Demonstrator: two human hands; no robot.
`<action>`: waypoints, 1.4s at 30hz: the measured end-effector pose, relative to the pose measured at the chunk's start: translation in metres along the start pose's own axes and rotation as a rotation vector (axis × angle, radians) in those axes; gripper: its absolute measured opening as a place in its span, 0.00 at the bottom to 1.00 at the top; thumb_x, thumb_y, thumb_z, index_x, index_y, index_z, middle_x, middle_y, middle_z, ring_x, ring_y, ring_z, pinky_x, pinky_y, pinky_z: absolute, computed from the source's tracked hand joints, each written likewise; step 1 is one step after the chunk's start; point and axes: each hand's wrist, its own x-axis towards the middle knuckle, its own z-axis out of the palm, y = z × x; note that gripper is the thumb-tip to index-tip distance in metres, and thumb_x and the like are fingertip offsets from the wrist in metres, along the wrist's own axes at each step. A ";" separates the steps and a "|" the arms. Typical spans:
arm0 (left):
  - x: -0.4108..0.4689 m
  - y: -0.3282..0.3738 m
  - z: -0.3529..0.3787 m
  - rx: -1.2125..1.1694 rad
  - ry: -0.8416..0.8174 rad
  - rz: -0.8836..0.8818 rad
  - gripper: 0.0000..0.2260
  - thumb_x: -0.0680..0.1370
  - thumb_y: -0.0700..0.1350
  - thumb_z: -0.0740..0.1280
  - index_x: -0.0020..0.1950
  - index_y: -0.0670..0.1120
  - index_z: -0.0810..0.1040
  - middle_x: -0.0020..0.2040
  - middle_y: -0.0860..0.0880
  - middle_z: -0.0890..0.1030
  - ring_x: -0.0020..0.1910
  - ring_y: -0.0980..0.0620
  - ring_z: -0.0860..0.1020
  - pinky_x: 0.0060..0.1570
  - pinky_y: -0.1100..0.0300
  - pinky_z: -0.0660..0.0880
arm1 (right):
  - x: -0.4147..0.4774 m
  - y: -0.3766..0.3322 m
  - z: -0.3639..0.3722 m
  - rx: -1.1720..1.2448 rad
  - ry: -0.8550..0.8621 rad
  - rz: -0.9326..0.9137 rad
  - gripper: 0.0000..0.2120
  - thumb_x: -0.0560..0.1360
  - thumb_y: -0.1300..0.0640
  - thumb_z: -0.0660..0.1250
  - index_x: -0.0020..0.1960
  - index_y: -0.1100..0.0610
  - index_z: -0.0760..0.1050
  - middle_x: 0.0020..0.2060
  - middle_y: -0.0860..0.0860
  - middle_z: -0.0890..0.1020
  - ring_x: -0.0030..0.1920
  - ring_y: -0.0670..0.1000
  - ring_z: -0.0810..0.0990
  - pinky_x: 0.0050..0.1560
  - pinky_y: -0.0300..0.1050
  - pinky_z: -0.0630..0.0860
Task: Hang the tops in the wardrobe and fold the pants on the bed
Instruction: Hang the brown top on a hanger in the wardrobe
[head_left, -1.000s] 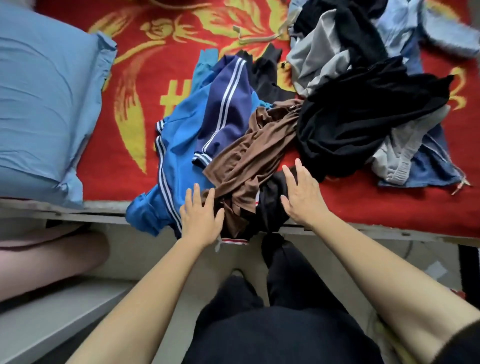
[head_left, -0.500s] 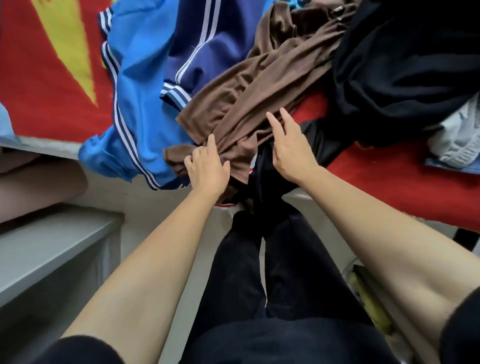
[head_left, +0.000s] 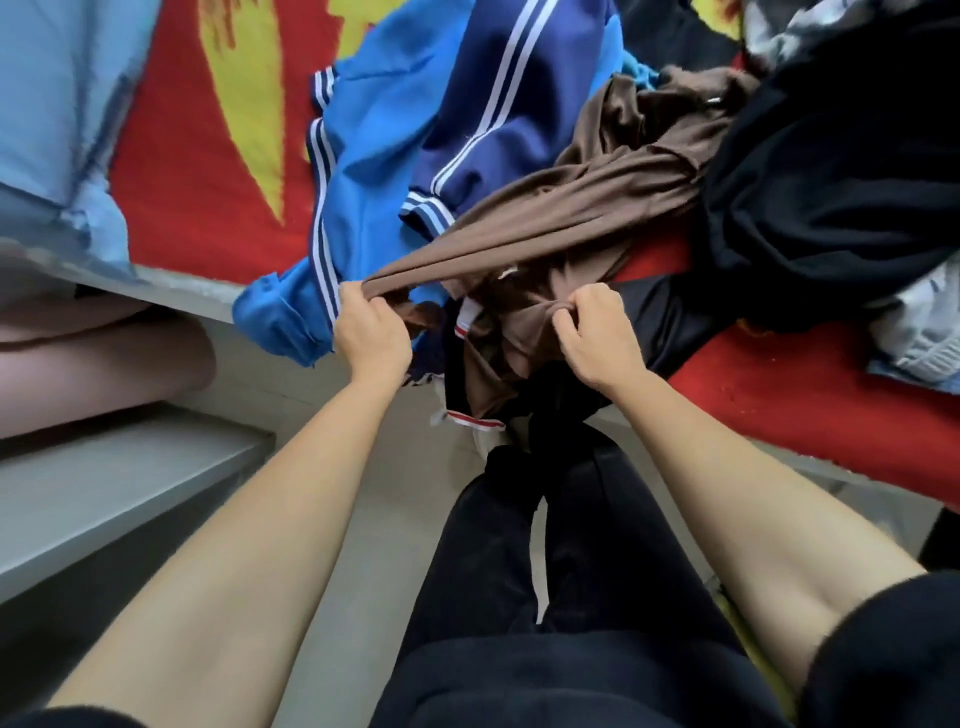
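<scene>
A brown garment lies across the clothes pile at the near edge of the bed. My left hand is shut on one stretched end of it, pulled out to the left. My right hand pinches a bunched fold of the same brown cloth near the bed edge. Under and beside it lie bright blue striped track pants, a navy striped piece and black clothing. A dark piece with a red and white hem hangs off the edge.
A light blue pillow lies at the left on the red and yellow bedspread. White and grey clothes sit at the right. A grey shelf and a pink bundle are low at the left. My dark-trousered legs stand against the bed.
Both hands went from resting flat on the pile to closing on the brown garment. The left hand has drawn one end out to the left, stretching the cloth taut. The view leaned closer.
</scene>
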 end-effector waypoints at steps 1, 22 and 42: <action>0.004 -0.001 -0.012 -0.068 0.016 -0.040 0.11 0.81 0.41 0.54 0.59 0.41 0.73 0.54 0.39 0.80 0.55 0.39 0.76 0.45 0.56 0.62 | -0.004 -0.011 -0.007 0.118 0.052 0.103 0.13 0.81 0.54 0.59 0.52 0.64 0.75 0.54 0.61 0.76 0.59 0.59 0.72 0.61 0.50 0.66; 0.012 0.048 -0.275 -0.250 -0.112 0.530 0.30 0.72 0.45 0.72 0.72 0.54 0.67 0.54 0.45 0.79 0.51 0.45 0.78 0.55 0.52 0.74 | -0.114 -0.336 -0.289 1.757 0.139 -0.169 0.22 0.86 0.51 0.49 0.53 0.64 0.76 0.41 0.57 0.84 0.42 0.53 0.84 0.47 0.46 0.82; -0.093 0.156 -0.396 -1.136 0.067 0.413 0.19 0.73 0.62 0.67 0.42 0.47 0.84 0.41 0.51 0.82 0.42 0.53 0.77 0.46 0.52 0.77 | -0.096 -0.279 -0.314 1.280 0.037 -0.180 0.08 0.83 0.56 0.61 0.61 0.53 0.73 0.55 0.53 0.80 0.46 0.48 0.81 0.52 0.46 0.76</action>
